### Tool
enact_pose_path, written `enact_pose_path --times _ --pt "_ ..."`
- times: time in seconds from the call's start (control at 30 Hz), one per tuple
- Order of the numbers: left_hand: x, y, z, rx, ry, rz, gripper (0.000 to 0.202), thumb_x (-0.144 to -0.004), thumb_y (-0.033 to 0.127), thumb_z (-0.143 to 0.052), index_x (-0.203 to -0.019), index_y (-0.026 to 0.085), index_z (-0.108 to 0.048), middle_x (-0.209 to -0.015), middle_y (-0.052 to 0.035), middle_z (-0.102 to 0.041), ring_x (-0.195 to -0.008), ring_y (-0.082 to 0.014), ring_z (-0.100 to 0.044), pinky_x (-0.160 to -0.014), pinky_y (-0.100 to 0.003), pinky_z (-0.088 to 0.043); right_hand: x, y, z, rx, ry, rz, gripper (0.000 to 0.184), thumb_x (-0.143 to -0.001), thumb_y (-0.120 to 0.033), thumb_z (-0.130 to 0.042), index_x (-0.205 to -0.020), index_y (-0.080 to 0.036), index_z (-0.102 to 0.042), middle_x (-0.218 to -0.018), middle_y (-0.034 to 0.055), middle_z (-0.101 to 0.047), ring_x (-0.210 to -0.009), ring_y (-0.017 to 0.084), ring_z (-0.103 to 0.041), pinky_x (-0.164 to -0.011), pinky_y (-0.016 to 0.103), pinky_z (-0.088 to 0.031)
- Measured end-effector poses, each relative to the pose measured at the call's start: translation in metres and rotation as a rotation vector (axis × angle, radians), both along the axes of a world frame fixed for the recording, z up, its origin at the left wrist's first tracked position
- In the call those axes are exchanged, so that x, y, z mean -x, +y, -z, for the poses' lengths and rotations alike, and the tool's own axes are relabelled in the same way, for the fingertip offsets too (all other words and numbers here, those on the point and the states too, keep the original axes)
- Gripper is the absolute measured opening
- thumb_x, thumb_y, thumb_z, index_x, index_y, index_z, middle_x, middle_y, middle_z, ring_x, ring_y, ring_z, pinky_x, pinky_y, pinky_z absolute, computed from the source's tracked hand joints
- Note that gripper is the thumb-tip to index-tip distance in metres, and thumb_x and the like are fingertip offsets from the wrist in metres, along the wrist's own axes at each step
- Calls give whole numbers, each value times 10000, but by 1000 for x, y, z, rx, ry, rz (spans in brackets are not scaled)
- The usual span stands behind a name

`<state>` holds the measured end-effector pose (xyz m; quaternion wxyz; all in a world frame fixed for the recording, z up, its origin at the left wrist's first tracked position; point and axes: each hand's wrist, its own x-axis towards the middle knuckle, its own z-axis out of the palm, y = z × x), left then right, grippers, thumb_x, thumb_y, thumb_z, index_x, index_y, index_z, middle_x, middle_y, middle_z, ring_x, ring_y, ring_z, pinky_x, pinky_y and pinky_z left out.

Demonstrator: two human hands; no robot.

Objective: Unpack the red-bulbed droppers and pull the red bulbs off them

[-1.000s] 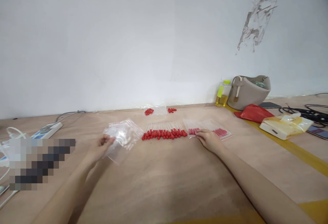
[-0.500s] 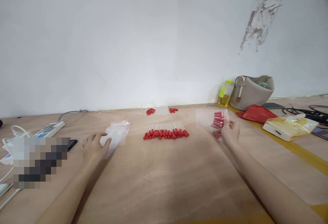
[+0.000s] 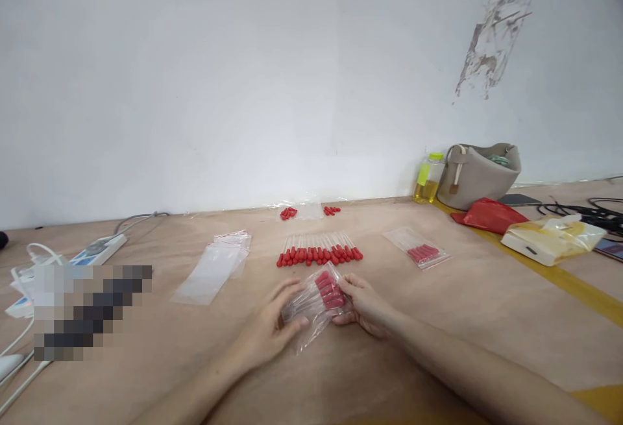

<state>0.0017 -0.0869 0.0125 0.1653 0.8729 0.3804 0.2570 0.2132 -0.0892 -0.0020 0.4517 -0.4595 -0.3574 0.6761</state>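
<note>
Left hand (image 3: pixel 275 324) and right hand (image 3: pixel 363 305) hold together one clear bag (image 3: pixel 311 308), each gripping one side, with red-ended sticks (image 3: pixel 331 289) inside. It is just before a row of loose red-ended sticks (image 3: pixel 320 255) on the tabletop (image 3: pixel 487 315). Flat bags (image 3: pixel 209 276) lie left; another filled bag (image 3: pixel 417 248) lies right.

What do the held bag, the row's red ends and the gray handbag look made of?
Held bag: thin clear plastic film, glossy, by its creases and highlights.
Row's red ends: probably rubber or soft plastic, fairly smooth; rounded, evenly coloured bulbs.
Gray handbag: leather or imitation, can't tell which; matte, smooth sides that hold their shape.
</note>
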Motion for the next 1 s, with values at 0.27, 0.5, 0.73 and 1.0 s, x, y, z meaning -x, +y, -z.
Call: enact_pose_path --times 0.27,0.5,0.73,1.0 --pt "11 14 13 175 141 104 598 -828 335 -482 -1362 281 -219 -1390 -50 -326 -1259 -205 -320 -1029 -420 -294 -10 15 -1 22 -198 -285 194 -730 -301 -600 -708 -141 -494 -589 0 -602 -486 93 -575 -448 202 -478" --pt "13 25 0 116 177 161 568 -788 397 -543 -1308 267 -357 -1334 -71 -415 -1215 -237 -385 -995 -432 -337 -30 13 11 -135 -104 -256 523 -442 -105 -748 -888 -162 -481 -667 -27 -629 -579 113 -602 -585 256 -492" --pt "-40 25 2 -295 184 255 297 -870 222 -402 -1127 237 -549 -1168 -72 -549 -1060 -191 -509 -897 -356 -428 -35 0 20 -326 -215 -309 351 -493 -198 -749 -766 -153 -532 -702 -25 -600 -665 105 -585 -663 256 -467" --pt "-55 38 7 -329 229 347 221 -860 177 -423 -819 189 -639 -915 -41 -629 -854 -147 -564 -759 -272 -456 -26 0 30 -864 -636 -117 63 -670 -132 -574 -709 -180 -590 -702 -6 -590 -630 110 -551 -587 231 -449"
